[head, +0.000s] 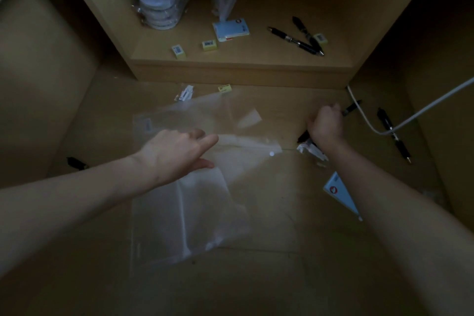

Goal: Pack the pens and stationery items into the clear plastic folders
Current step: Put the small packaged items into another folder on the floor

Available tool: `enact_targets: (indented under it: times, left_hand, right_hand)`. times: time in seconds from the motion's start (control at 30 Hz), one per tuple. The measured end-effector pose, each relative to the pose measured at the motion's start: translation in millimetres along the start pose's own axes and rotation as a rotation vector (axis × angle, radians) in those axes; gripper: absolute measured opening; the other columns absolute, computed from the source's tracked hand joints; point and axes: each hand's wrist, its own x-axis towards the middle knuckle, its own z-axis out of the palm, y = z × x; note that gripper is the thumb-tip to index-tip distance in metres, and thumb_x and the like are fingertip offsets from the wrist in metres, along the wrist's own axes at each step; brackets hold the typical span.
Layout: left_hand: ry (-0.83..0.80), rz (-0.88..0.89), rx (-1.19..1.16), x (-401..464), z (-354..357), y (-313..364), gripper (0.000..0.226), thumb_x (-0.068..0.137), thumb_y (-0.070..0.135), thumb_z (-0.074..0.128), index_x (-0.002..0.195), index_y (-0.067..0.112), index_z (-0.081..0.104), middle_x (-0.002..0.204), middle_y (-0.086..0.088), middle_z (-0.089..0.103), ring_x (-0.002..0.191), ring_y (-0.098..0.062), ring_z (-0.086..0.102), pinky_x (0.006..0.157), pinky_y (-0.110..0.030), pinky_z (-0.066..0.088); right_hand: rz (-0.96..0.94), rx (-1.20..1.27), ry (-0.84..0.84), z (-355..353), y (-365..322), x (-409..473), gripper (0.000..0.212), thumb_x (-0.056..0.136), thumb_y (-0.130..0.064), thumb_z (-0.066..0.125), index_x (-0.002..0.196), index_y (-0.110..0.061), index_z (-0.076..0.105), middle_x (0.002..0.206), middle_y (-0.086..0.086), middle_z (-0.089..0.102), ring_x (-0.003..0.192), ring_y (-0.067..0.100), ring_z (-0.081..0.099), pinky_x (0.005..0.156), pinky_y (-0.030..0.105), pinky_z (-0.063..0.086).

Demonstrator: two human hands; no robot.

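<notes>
Dim wooden desk [256, 277], shelf [256, 64] along its back edge. Clear folder [189, 213] lies flat mid-desk, toward the left. Left hand [177, 154] rests on its upper part, fingers straight. Right hand [327, 124], toward the right edge, grips a black pen [352, 108] in a fist. Another pen [393, 133] lies by the right edge under a white cable [410, 117]. Two pens [302, 38] and sticky notes [230, 29] sit on the shelf.

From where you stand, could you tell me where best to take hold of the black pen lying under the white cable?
Probably its near half, pinched across the barrel from above. The black pen lies flat on the desk with the white cable crossing its middle, so the end towards you is free and it could slide out underneath.
</notes>
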Motion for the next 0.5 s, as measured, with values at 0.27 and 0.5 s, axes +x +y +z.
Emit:
enact_targets:
  times: [0.27, 0.5]
  left_hand:
    - [0.051, -0.006, -0.045, 0.3, 3.2, 2.6, 0.047, 0.095, 0.058, 0.03, 0.124, 0.022, 0.033, 0.129, 0.0, 0.048, 0.104, -0.028, 0.059, 0.066, -0.032, 0.04]
    - [0.165, -0.029, -0.074, -3.0, 14.4, -3.4, 0.054, 0.092, 0.062, 0.026, 0.126, 0.02, 0.035, 0.131, -0.002, 0.05, 0.1, -0.033, 0.061, 0.065, -0.034, 0.041]
  right_hand:
    - [0.173, 0.26, -0.045, -10.3, -5.2, -25.8, 0.029, 0.092, 0.003, 0.051, 0.121, 0.0, 0.049, 0.124, 0.021, 0.053, 0.111, 0.035, 0.054, 0.078, 0.033, 0.046]
    - [0.186, 0.991, -0.304, -35.5, -33.4, -80.3, 0.04, 0.078, 0.012, 0.066, 0.106, -0.013, 0.051, 0.079, 0.005, 0.059, 0.078, 0.028, 0.061, 0.08, 0.046, 0.055]
